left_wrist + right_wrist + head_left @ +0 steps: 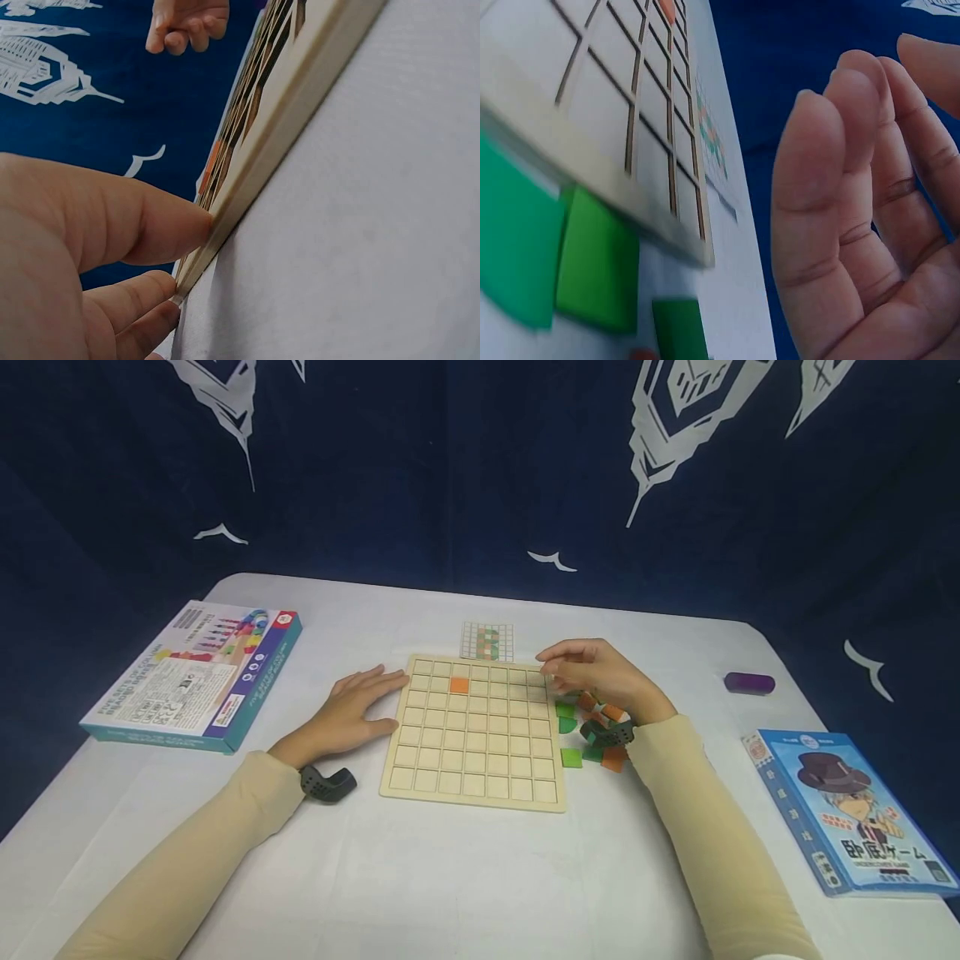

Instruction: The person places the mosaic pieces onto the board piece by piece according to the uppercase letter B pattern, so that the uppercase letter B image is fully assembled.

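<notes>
A pale wooden grid board lies flat on the table, with one orange square tile in a cell of its upper left part. My left hand rests at the board's left edge, thumb and fingertips touching the rim and fingers fairly straight. Above the board's far right corner hovers my right hand, its fingers loosely bent. In the right wrist view nothing shows between its fingers and thumb. Several loose green and orange tiles lie right of the board, among them a light green square; the right wrist partly hides them.
A small pattern card lies just beyond the board's far edge. At the left sits a flat toy box, at the right a blue game box. A purple cylindrical object is near the table's right edge. Dark patterned cloth hangs behind.
</notes>
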Demonstrator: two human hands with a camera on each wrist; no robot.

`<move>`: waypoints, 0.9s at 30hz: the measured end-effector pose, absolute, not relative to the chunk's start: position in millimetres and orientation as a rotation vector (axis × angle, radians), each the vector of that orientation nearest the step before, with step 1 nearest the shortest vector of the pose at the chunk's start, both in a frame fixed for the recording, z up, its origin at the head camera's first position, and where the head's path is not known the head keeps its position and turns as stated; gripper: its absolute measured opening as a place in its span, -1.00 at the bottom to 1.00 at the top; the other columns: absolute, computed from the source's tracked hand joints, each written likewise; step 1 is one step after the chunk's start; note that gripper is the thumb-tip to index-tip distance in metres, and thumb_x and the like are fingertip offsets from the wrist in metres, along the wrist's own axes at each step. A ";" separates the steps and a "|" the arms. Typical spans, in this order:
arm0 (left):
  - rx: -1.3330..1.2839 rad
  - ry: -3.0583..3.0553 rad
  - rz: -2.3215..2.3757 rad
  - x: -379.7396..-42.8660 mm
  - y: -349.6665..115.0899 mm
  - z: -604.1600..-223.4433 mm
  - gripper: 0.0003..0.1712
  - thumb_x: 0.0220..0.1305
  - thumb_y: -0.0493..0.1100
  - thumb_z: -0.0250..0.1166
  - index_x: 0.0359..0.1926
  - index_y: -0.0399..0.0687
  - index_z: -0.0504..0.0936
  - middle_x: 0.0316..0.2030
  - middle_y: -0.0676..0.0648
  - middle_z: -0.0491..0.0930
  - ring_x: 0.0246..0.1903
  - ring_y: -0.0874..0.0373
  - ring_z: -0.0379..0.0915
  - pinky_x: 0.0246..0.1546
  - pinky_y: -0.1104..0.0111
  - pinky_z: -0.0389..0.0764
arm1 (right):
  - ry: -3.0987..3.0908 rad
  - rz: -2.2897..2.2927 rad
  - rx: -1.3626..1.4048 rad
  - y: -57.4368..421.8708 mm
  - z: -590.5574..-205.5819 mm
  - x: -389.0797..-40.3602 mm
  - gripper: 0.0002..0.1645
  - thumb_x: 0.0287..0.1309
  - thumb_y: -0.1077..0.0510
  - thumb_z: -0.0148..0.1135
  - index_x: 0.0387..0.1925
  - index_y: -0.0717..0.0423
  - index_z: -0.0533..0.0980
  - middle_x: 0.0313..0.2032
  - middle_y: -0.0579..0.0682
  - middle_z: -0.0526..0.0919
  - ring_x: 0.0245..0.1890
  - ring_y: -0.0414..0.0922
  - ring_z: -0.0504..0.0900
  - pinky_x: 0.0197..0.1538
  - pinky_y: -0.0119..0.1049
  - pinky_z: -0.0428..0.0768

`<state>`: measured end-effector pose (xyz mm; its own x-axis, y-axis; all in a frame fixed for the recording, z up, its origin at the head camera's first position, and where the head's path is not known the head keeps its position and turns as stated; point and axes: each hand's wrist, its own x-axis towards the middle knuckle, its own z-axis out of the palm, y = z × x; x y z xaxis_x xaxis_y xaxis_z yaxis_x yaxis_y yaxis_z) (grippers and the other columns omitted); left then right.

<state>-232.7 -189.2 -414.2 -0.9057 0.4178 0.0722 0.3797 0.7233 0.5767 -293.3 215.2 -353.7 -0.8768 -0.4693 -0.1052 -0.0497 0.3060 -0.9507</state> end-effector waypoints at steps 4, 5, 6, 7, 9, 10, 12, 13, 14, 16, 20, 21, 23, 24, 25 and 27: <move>0.661 2.859 0.930 -233.1 -188.9 -414.1 -0.16 0.37 -0.12 0.31 0.62 -0.20 0.34 0.64 -0.23 0.23 0.69 -0.25 -0.12 0.63 -0.23 -0.21 | 2.255 -1.632 -0.443 231.7 -354.0 -291.6 -0.62 0.49 0.28 0.29 0.21 0.43 0.60 -0.14 0.05 0.81 -0.26 -0.11 0.75 -0.07 -0.31 0.76; 0.660 2.858 0.929 -233.1 -188.8 -414.0 -0.16 0.37 -0.12 0.31 0.62 -0.20 0.34 0.64 -0.23 0.23 0.69 -0.25 -0.12 0.63 -0.23 -0.22 | 2.270 -1.634 -0.434 235.4 -354.0 -291.0 -0.63 0.50 0.27 0.28 0.20 0.42 0.61 -0.13 0.05 0.81 -0.25 -0.11 0.75 -0.07 -0.32 0.76; 0.660 2.859 0.928 -233.2 -188.9 -413.9 -0.16 0.37 -0.12 0.31 0.62 -0.20 0.34 0.64 -0.23 0.23 0.69 -0.25 -0.12 0.63 -0.23 -0.22 | 2.284 -1.636 -0.422 239.1 -354.0 -290.3 -0.64 0.50 0.27 0.28 0.19 0.40 0.62 -0.12 0.04 0.81 -0.24 -0.11 0.75 -0.07 -0.32 0.76; 0.659 2.859 0.928 -233.1 -188.9 -413.6 -0.16 0.37 -0.12 0.31 0.62 -0.20 0.34 0.64 -0.23 0.23 0.69 -0.25 -0.13 0.63 -0.23 -0.22 | 2.299 -1.640 -0.409 242.7 -354.1 -289.7 -0.65 0.51 0.26 0.27 0.19 0.38 0.62 -0.11 0.04 0.81 -0.24 -0.10 0.75 -0.07 -0.33 0.76; 0.656 2.858 0.931 -232.9 -189.0 -413.1 -0.16 0.37 -0.12 0.31 0.62 -0.20 0.34 0.64 -0.23 0.23 0.69 -0.25 -0.12 0.63 -0.23 -0.23 | 2.323 -1.645 -0.388 249.6 -354.4 -288.9 -0.67 0.52 0.23 0.27 0.18 0.33 0.64 -0.10 0.01 0.80 -0.21 -0.11 0.75 -0.06 -0.34 0.76; 0.655 2.856 0.935 -232.6 -189.0 -412.7 -0.16 0.37 -0.12 0.31 0.62 -0.20 0.34 0.64 -0.23 0.23 0.69 -0.25 -0.12 0.63 -0.23 -0.23 | 2.331 -1.650 -0.380 253.1 -354.8 -288.8 -0.68 0.53 0.21 0.27 0.17 0.31 0.65 -0.10 -0.01 0.80 -0.21 -0.12 0.76 -0.05 -0.34 0.76; 0.656 2.854 0.940 -232.3 -189.0 -412.2 -0.16 0.36 -0.12 0.31 0.62 -0.21 0.35 0.64 -0.23 0.24 0.69 -0.26 -0.12 0.63 -0.24 -0.23 | 2.349 -1.663 -0.352 259.7 -355.9 -288.7 -0.68 0.54 0.20 0.26 0.18 0.30 0.64 -0.12 -0.05 0.79 -0.19 -0.13 0.75 -0.04 -0.35 0.76; 0.656 2.854 0.942 -232.1 -188.9 -411.9 -0.16 0.36 -0.13 0.31 0.62 -0.21 0.35 0.64 -0.23 0.24 0.69 -0.26 -0.12 0.63 -0.24 -0.23 | 2.359 -1.666 -0.337 262.9 -356.7 -288.8 -0.67 0.54 0.20 0.25 0.19 0.30 0.63 -0.12 -0.08 0.78 -0.19 -0.14 0.75 -0.03 -0.36 0.76; 0.657 2.853 0.942 -231.9 -188.9 -411.8 -0.16 0.36 -0.13 0.31 0.62 -0.21 0.35 0.64 -0.23 0.24 0.68 -0.26 -0.12 0.63 -0.24 -0.23 | 2.368 -1.667 -0.318 266.2 -357.6 -289.0 -0.65 0.55 0.19 0.24 0.20 0.31 0.62 -0.13 -0.11 0.77 -0.18 -0.14 0.75 -0.03 -0.36 0.76; 0.662 2.854 0.940 -231.7 -189.0 -411.8 -0.16 0.37 -0.12 0.31 0.62 -0.21 0.35 0.64 -0.23 0.24 0.68 -0.26 -0.12 0.63 -0.24 -0.22 | 2.381 -1.680 -0.278 272.6 -359.6 -289.5 -0.63 0.56 0.19 0.22 0.23 0.32 0.60 -0.13 -0.14 0.75 -0.17 -0.15 0.72 -0.02 -0.38 0.75; 0.669 2.855 0.937 -231.7 -189.4 -412.3 -0.16 0.37 -0.13 0.31 0.62 -0.22 0.34 0.64 -0.23 0.24 0.68 -0.26 -0.12 0.62 -0.25 -0.22 | 2.362 -1.754 -0.185 286.6 -364.1 -290.1 -0.68 0.57 0.16 0.24 0.21 0.18 0.65 -0.12 -0.19 0.74 -0.16 -0.17 0.66 -0.03 -0.42 0.74; 0.670 2.854 0.937 -231.7 -189.6 -412.4 -0.16 0.38 -0.13 0.31 0.62 -0.21 0.34 0.64 -0.23 0.24 0.68 -0.26 -0.12 0.62 -0.25 -0.22 | 2.342 -1.791 -0.166 290.4 -365.3 -289.9 -0.72 0.57 0.15 0.26 0.18 0.12 0.68 -0.12 -0.19 0.75 -0.16 -0.17 0.65 -0.04 -0.43 0.73; 0.674 2.854 0.939 -231.7 -189.7 -412.7 -0.16 0.38 -0.13 0.32 0.62 -0.21 0.34 0.64 -0.23 0.24 0.68 -0.26 -0.12 0.62 -0.25 -0.22 | 2.280 -1.884 -0.141 298.0 -368.0 -289.1 -0.79 0.56 0.14 0.30 0.10 0.01 0.73 -0.14 -0.19 0.76 -0.19 -0.18 0.65 -0.07 -0.45 0.73; 0.676 2.854 0.938 -231.7 -189.7 -412.8 -0.16 0.38 -0.12 0.32 0.62 -0.21 0.34 0.64 -0.24 0.24 0.68 -0.26 -0.12 0.62 -0.25 -0.21 | 2.242 -1.936 -0.136 301.8 -369.4 -288.6 -0.82 0.55 0.15 0.31 0.05 -0.03 0.75 -0.15 -0.18 0.76 -0.21 -0.18 0.65 -0.09 -0.45 0.73; 0.678 2.853 0.940 -231.7 -189.7 -412.9 -0.16 0.38 -0.12 0.32 0.62 -0.21 0.34 0.64 -0.24 0.25 0.68 -0.26 -0.12 0.62 -0.25 -0.21 | 2.204 -1.984 -0.137 305.4 -370.9 -288.0 -0.83 0.54 0.17 0.31 0.02 -0.05 0.76 -0.16 -0.18 0.77 -0.22 -0.18 0.66 -0.11 -0.45 0.73; 0.681 2.852 0.943 -231.4 -189.7 -413.0 -0.17 0.38 -0.12 0.31 0.62 -0.21 0.34 0.63 -0.24 0.25 0.68 -0.27 -0.12 0.62 -0.25 -0.21 | 2.146 -2.057 -0.147 312.3 -374.5 -287.5 -0.82 0.54 0.21 0.30 -0.03 -0.07 0.78 -0.18 -0.17 0.78 -0.25 -0.20 0.68 -0.14 -0.44 0.73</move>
